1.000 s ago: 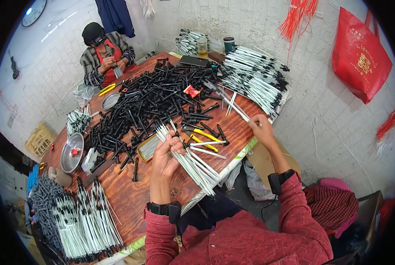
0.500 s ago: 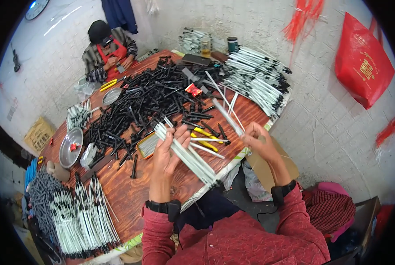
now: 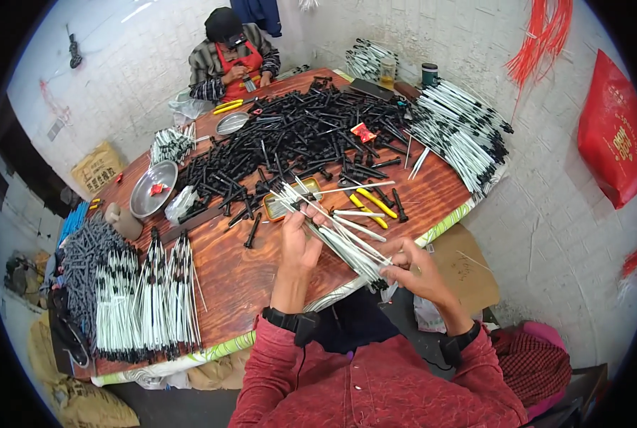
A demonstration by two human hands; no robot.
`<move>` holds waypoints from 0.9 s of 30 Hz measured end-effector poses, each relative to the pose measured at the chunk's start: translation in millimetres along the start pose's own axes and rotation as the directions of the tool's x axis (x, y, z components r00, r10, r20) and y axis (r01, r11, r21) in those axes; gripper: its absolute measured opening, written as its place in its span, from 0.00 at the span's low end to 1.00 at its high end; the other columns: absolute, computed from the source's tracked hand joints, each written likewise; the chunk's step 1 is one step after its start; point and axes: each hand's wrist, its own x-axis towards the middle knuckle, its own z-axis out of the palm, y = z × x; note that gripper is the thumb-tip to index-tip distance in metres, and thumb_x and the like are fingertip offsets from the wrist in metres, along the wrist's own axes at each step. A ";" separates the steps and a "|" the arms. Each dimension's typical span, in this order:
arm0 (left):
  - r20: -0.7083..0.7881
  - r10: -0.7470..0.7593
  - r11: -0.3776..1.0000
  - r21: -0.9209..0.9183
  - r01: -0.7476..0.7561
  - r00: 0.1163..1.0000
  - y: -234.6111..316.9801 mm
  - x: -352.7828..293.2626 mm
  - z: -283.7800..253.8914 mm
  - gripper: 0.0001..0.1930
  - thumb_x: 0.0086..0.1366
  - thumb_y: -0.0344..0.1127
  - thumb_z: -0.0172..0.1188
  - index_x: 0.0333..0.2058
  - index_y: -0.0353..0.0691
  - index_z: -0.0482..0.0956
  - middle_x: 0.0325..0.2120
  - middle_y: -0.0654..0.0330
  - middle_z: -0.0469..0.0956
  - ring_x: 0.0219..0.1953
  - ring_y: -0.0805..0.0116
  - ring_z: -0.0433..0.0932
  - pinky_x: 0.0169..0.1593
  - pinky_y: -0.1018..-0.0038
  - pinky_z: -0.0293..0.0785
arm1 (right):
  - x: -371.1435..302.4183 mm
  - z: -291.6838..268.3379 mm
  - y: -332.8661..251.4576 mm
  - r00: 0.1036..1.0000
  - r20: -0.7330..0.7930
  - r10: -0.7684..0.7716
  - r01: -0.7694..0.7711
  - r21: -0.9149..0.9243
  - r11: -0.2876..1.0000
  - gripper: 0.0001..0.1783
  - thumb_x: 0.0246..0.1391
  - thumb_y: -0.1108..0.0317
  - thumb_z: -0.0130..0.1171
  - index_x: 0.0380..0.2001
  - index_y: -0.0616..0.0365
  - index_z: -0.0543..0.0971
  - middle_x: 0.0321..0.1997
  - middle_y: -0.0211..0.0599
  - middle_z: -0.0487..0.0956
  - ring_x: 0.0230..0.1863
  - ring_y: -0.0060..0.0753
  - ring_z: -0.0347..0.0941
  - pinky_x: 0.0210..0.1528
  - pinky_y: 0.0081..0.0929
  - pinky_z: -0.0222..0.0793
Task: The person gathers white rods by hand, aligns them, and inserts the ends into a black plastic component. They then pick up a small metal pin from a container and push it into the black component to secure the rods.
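My left hand (image 3: 301,234) is closed round a bundle of thin white sticks (image 3: 350,251), held aslant over the table's near edge. Dark tips show at the bundle's lower end. At that end, my right hand (image 3: 417,271) pinches sticks between thumb and fingers, touching the bundle; how many it grips I cannot tell. Just beyond the hands lie yellow-handled pliers (image 3: 377,202), a few loose white sticks (image 3: 357,214) and a yellow-rimmed tin (image 3: 269,210), partly hidden by the sticks.
Black plastic parts (image 3: 290,135) are heaped across the wooden table (image 3: 236,285). Finished-looking white bundles lie at left (image 3: 119,307) and far right (image 3: 461,135). A metal bowl (image 3: 141,205) stands at left. Across the table a person (image 3: 234,60) in a red apron handles something small.
My right hand has come down and left, bringing its white sticks from over the table's right side to the bundle. The view has shifted, so the scene sits differently in the frame.
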 end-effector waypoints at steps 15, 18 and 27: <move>0.042 0.274 0.914 0.300 -0.273 0.961 32.3 -98.7 47.9 0.09 0.76 0.38 0.48 0.46 0.39 0.69 0.27 0.61 0.74 0.29 0.69 0.76 0.38 0.68 0.77 | -41.0 23.8 20.7 0.807 0.589 -0.046 -0.381 0.578 0.722 0.20 0.60 0.51 0.65 0.33 0.56 0.73 0.19 0.25 0.69 0.18 0.16 0.62 0.19 0.16 0.55; 0.137 0.320 0.868 0.355 -0.348 0.937 45.7 -133.4 51.8 0.10 0.76 0.38 0.48 0.47 0.38 0.69 0.32 0.56 0.78 0.34 0.64 0.80 0.41 0.65 0.80 | -58.7 18.9 2.6 0.818 0.555 -0.147 -0.283 0.613 0.738 0.19 0.59 0.53 0.66 0.33 0.57 0.73 0.19 0.26 0.70 0.17 0.17 0.64 0.19 0.16 0.56; 0.112 0.418 0.743 0.529 -0.410 0.902 30.5 -194.2 58.9 0.13 0.76 0.37 0.49 0.52 0.38 0.71 0.40 0.52 0.80 0.40 0.63 0.82 0.43 0.67 0.83 | -85.2 40.0 -3.3 0.903 0.429 0.005 -0.151 0.307 0.940 0.10 0.59 0.67 0.63 0.31 0.59 0.73 0.21 0.31 0.75 0.19 0.18 0.69 0.21 0.16 0.63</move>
